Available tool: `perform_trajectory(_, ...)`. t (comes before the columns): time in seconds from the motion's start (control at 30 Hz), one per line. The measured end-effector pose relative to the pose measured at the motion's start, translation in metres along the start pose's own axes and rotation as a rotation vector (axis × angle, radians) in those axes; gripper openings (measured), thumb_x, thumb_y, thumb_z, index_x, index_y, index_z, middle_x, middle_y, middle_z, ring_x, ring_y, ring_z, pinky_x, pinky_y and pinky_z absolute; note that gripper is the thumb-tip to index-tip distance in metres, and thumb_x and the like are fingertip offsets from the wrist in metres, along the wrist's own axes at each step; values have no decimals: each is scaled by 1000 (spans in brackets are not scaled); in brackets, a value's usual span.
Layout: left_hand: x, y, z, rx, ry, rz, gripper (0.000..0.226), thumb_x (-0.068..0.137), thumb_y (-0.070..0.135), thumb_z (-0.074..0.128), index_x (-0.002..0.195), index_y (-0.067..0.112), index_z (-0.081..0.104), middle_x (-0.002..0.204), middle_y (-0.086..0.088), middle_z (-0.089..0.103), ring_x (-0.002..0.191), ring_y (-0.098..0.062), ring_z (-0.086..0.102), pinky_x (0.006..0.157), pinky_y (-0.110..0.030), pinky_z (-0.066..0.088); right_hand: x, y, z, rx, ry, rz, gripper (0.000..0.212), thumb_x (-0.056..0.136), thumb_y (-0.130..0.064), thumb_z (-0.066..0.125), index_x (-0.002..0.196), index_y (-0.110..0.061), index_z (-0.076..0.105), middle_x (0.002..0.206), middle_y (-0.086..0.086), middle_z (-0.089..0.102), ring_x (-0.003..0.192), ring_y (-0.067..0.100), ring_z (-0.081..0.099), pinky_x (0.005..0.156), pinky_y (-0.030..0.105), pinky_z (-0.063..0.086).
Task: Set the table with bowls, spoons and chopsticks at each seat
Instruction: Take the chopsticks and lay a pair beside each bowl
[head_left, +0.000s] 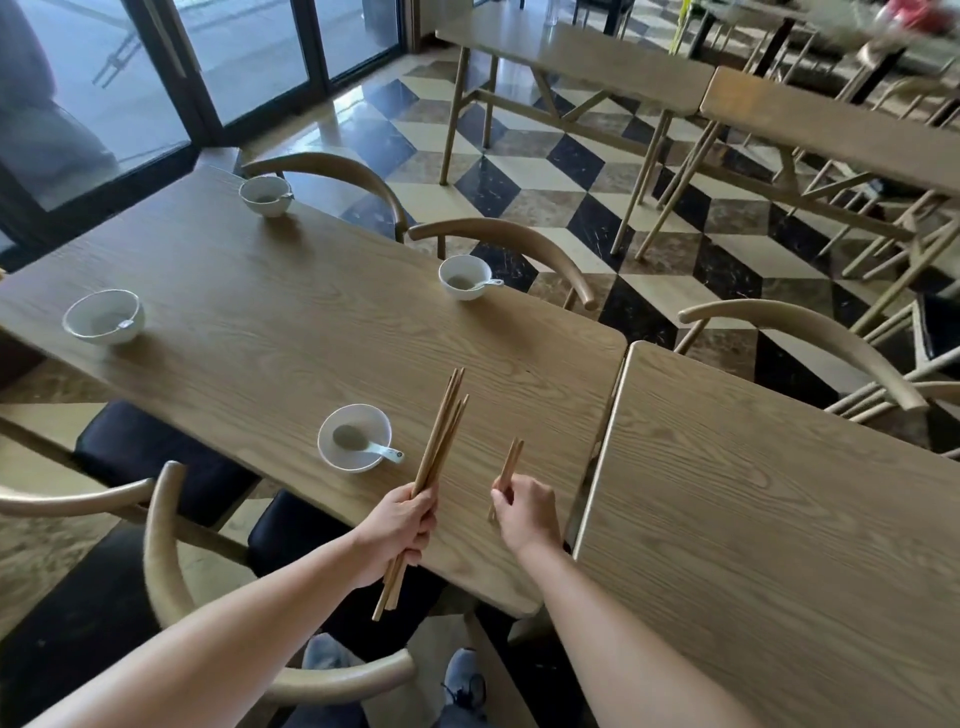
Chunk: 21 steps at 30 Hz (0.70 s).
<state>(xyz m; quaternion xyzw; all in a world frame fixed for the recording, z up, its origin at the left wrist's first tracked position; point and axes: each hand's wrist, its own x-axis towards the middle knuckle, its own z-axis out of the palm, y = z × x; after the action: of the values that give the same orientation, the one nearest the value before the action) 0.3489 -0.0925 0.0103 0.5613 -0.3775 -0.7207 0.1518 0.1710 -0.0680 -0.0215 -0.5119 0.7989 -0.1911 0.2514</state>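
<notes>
Found four bowls on the table (260, 312): near bowl (355, 438) by the near edge, far bowl (465, 277) at the far edge, corner bowl (265, 195) at the far left corner, left bowl (103, 316) toward the left end. Noted a spoon in each, as far as could be made out; the near spoon (387, 454) plainest, handle over the rim. Saw no chopsticks laid at any seat.

Found the left hand (402, 525) wrapped round a bundle (441, 431) of chopsticks, gripped mid-length above the near edge, just right of the near bowl, ends fanned toward the far edge. Judged this the stock, held off the table for dealing out. Found the right hand (524, 512) pinching a separate pair (511, 460) between thumb and fingertips, above the near right corner. Judged this the pair drawn off for the near seat.

Judged bowls and spoons done, chopsticks only begun. Flagged risk of sticks rolling apart if set down unevenly.
</notes>
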Motion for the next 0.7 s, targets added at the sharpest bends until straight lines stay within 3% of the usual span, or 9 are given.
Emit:
perform_trajectory(0.17, 0, 9, -47, 64, -50, 33, 27, 104, 33, 48, 82, 17, 49, 55, 6, 33, 41, -8, 26, 39, -19, 21, 13, -38, 15, 88, -71, 177, 9, 87, -19, 68, 89, -14, 75, 92, 5, 74, 87, 21, 70, 85, 30, 56)
perform_trajectory(0.27, 0, 13, -78, 156, -14, 87, 17, 96, 24, 63, 83, 14, 58, 50, 6, 38, 40, -9, 31, 41, -20, 25, 8, -70, 22, 501, -313, 388, 12, 83, 0, 74, 75, -8, 69, 79, 8, 71, 76, 23, 73, 81, 40, 61)
perform_trajectory(0.33, 0, 11, -98, 184, -13, 90, 15, 92, 24, 70, 86, 11, 66, 45, 10, 42, 43, -10, 34, 42, -22, 29, -5, -86, 24, 761, -453, 519, 13, 82, 12, 70, 77, 2, 64, 78, 15, 67, 71, 25, 71, 71, 37, 63)
perform_trajectory(0.5, -5, -1, -135, 236, -118, -2, 16, 86, 26, 77, 92, 12, 73, 46, 10, 48, 45, -11, 32, 44, -24, 29, -29, -104, 38, 803, -532, 665, 10, 84, 12, 68, 91, 8, 62, 91, 20, 67, 89, 32, 72, 74, 34, 62)
perform_trajectory(0.63, -5, -10, -152, 349, -212, -104, 22, 82, 29, 81, 99, 17, 78, 60, 6, 65, 44, -9, 33, 41, -24, 30, -30, -116, 36, 914, -556, 763, 38, 85, 6, 70, 119, 14, 56, 113, 26, 66, 95, 33, 72, 69, 30, 61)
perform_trajectory(0.7, -4, -12, -156, 325, -243, -146, 22, 81, 29, 82, 98, 17, 79, 54, 5, 56, 44, -9, 30, 41, -23, 28, -27, -119, 34, 972, -565, 781, 45, 85, 5, 69, 125, 15, 52, 118, 29, 64, 97, 35, 72, 68, 29, 61)
